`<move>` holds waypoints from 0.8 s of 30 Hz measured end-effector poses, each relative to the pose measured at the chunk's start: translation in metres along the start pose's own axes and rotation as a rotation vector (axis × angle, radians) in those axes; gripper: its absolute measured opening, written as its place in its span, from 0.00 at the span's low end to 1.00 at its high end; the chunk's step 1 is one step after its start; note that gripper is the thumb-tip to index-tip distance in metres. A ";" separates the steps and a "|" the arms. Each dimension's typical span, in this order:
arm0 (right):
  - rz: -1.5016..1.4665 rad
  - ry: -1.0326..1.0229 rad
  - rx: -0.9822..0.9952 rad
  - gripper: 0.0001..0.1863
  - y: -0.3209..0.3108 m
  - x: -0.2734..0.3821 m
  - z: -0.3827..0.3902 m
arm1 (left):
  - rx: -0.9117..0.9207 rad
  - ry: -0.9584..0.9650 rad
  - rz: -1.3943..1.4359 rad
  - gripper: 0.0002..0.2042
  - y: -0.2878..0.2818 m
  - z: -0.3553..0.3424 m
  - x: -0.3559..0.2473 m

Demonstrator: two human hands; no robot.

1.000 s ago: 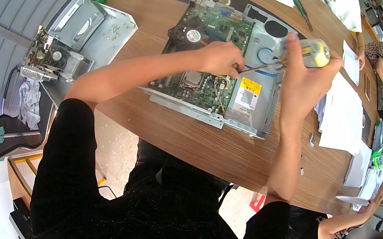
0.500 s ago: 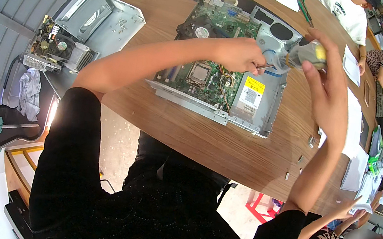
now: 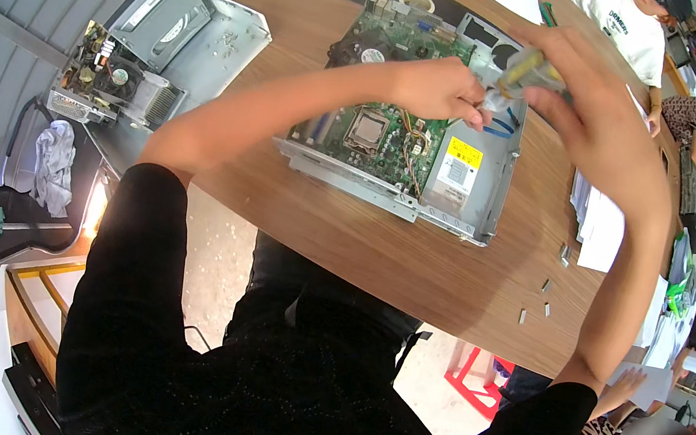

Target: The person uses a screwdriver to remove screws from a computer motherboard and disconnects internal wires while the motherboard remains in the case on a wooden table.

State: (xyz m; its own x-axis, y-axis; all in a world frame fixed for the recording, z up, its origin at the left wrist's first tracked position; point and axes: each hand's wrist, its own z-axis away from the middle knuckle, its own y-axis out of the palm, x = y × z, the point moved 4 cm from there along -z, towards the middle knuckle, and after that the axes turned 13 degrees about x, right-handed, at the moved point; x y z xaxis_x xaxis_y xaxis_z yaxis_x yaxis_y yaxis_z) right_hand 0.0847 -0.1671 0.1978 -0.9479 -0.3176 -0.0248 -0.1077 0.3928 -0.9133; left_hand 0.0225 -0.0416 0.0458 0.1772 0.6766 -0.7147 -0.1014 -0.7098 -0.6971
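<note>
An opened metal computer case [image 3: 353, 184] lies on the table in front of me, with a green motherboard [image 3: 406, 140] inside. On the board are a bare processor [image 3: 368, 131] in its socket and a round black fan [image 3: 372, 56]. My left hand [image 3: 443, 90] is closed in a pinch above the board, around the thin shaft of what looks like a screwdriver. Over the case's right part, my right hand [image 3: 604, 122] curls around that screwdriver's clear and yellow handle [image 3: 521, 74], which is blurred. A drive with a yellow-and-white label [image 3: 457, 173] sits below my hands; the shaft's tip is largely hidden.
A second opened case [image 3: 234, 45] with a drive and loose screws stands at the left. Small metal parts [image 3: 547, 285] lie near the table's right front, by white papers [image 3: 601, 230]. A tape roll [image 3: 417, 1] is behind the case. Other people sit along the right side.
My right hand has moved left and turned, tilting the screwdriver handle closer to my left hand. My left hand stays nearly in place. A person at lower right has lowered a paper.
</note>
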 end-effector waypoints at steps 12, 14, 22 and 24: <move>0.084 -0.081 0.048 0.20 -0.011 -0.008 -0.004 | -0.020 -0.171 -0.028 0.11 -0.003 0.003 0.002; 0.017 -0.048 0.146 0.21 -0.009 -0.009 -0.007 | -0.057 0.017 0.121 0.13 -0.002 0.000 0.005; 0.036 0.210 0.297 0.19 0.001 -0.012 -0.009 | -0.106 -0.163 0.059 0.10 -0.001 0.000 0.020; -0.138 -0.005 0.184 0.22 -0.001 -0.021 -0.006 | -0.063 -0.148 0.138 0.09 0.000 -0.003 0.018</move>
State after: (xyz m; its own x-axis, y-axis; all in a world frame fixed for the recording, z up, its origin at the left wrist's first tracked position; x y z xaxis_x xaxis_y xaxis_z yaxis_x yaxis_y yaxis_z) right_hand 0.1028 -0.1560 0.2016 -0.9265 -0.3616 0.1039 -0.1793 0.1817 -0.9669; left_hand 0.0285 -0.0300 0.0329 0.0194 0.5900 -0.8072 -0.0523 -0.8056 -0.5901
